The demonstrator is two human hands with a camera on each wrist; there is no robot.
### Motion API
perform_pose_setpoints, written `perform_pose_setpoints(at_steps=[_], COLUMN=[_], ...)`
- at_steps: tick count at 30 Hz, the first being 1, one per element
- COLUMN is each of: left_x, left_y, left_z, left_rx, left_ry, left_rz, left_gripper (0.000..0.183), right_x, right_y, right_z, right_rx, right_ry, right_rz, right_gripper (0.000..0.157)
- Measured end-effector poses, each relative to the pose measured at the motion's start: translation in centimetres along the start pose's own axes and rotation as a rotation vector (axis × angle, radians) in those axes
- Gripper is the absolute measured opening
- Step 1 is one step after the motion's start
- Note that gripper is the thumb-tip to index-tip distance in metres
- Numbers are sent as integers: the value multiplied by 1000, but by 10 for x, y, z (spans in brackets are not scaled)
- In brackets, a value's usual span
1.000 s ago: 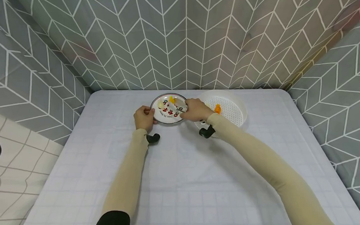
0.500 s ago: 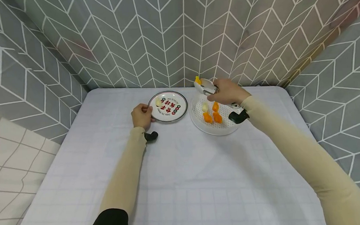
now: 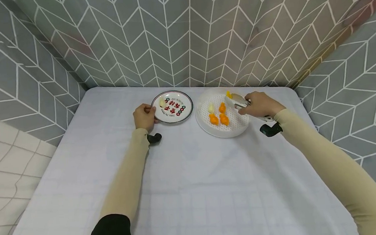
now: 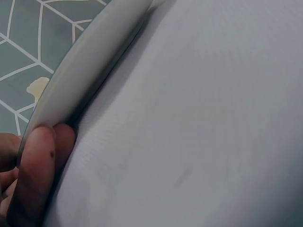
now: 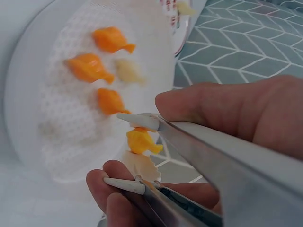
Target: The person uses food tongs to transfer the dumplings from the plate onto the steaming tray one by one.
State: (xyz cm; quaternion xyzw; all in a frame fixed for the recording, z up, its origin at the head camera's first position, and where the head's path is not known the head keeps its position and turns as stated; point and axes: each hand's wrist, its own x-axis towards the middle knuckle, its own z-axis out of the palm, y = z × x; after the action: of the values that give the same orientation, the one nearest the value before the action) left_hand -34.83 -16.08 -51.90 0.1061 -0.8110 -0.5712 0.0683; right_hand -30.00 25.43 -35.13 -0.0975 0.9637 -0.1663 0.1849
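Observation:
In the head view my left hand (image 3: 144, 117) grips the near left rim of a white plate (image 3: 176, 118) with red lettering and a dark-edged rim. A pale piece (image 3: 162, 102) lies on the plate. My right hand (image 3: 260, 105) holds metal tongs (image 5: 199, 151) over the right part of a round white perforated tray (image 3: 216, 133). The tong arms are spread, and a yellow fish-shaped piece (image 5: 141, 141) shows between their scalloped ends. Three orange fish-shaped pieces (image 5: 90, 67) and one pale piece (image 5: 129, 71) lie in the tray.
The plate and tray stand side by side at the back of a table with a white cloth (image 3: 192, 175). Grey curtains (image 3: 175, 34) with white lines hang close behind it and at both sides. A dark curved wrist mount (image 3: 270, 130) sits under the right wrist.
My right hand has carried the yellow fish-shaped piece in the tongs from the plate, up, then down over the tray. My left hand has stayed at the plate's rim.

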Motion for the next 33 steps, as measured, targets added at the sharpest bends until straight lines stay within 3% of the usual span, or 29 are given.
perform_pose_setpoints(at_steps=[9,18,25,33], left_x=[2,3,1,1], left_y=[1,-2,-4,-1], left_z=[-4,-2,3,-1], left_rx=[7,-2,-6,-8], left_ry=[0,6,-9,-8], left_rz=[-15,-9,-21,0], left_gripper=[26,27,26,25], right_x=[2,7,0,-14], right_y=[15,22,23,23], right_z=[10,14,8,-12], right_rx=[3,-13,-59,-29], right_ry=[-106,-128,-160,-161], right_rz=[64,62,62,42], right_gripper=[76,70,76,66])
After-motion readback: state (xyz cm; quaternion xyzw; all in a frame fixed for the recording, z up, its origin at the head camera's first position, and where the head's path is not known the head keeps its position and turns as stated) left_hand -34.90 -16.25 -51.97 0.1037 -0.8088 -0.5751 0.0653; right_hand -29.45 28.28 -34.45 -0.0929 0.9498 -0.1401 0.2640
